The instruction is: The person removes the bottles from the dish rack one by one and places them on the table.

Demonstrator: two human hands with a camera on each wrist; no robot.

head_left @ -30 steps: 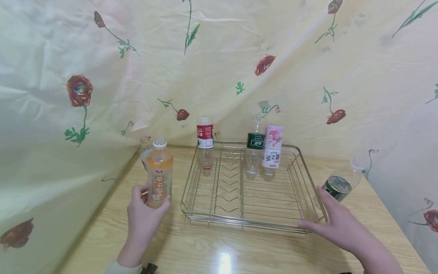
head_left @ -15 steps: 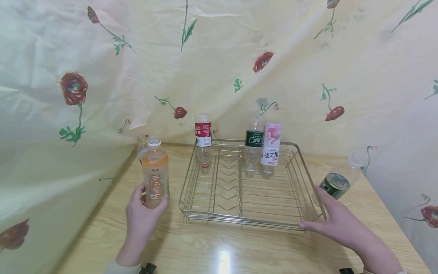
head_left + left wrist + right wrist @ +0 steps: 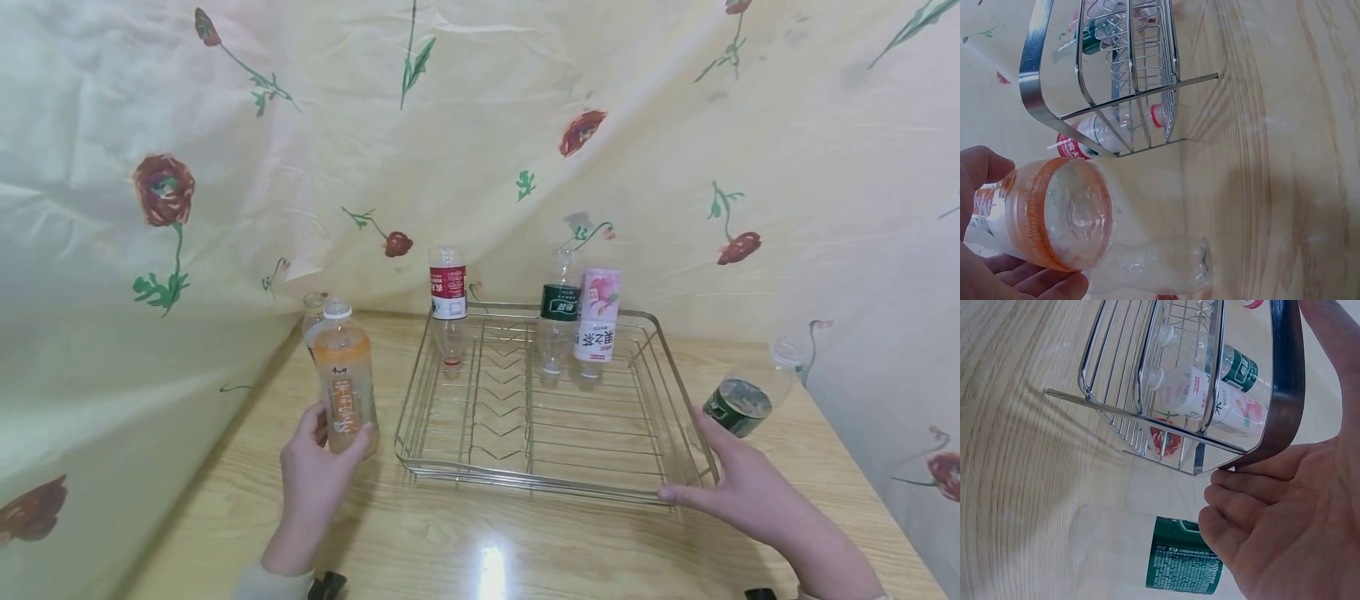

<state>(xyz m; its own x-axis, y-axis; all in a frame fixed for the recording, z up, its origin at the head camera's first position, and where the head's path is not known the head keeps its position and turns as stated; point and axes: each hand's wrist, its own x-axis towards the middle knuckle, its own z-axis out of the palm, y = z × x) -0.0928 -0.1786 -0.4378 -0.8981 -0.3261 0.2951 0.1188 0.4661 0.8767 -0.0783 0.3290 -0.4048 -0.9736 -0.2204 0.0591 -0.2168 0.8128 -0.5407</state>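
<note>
In the head view my left hand (image 3: 318, 475) holds an upright bottle with an orange label (image 3: 344, 387), thumb on one side and fingers on the other. The left wrist view shows the clear base of this bottle (image 3: 1079, 212). My right hand (image 3: 750, 492) spans the near right corner of a wire dish rack (image 3: 540, 481). Its thumb lies at the front rim and its fingers reach along the right side. In the right wrist view these fingers (image 3: 1241, 497) are nearly straight, tips at the rack's metal band (image 3: 1288, 381). A green-labelled bottle (image 3: 750, 396) stands close beyond this hand.
Inside the rack, a red-labelled bottle (image 3: 448, 296), a green-labelled bottle (image 3: 559, 308) and a pink-labelled bottle (image 3: 598, 317) stand upside down along the back. Another bottle (image 3: 313, 312) stands behind the held one. A flowered cloth (image 3: 480, 150) hangs behind the wooden table (image 3: 420, 550).
The held bottle shifts and tilts slightly in my left hand. My right hand stays at the rack's corner, and the rack and other bottles keep their places. The head view moves a little.
</note>
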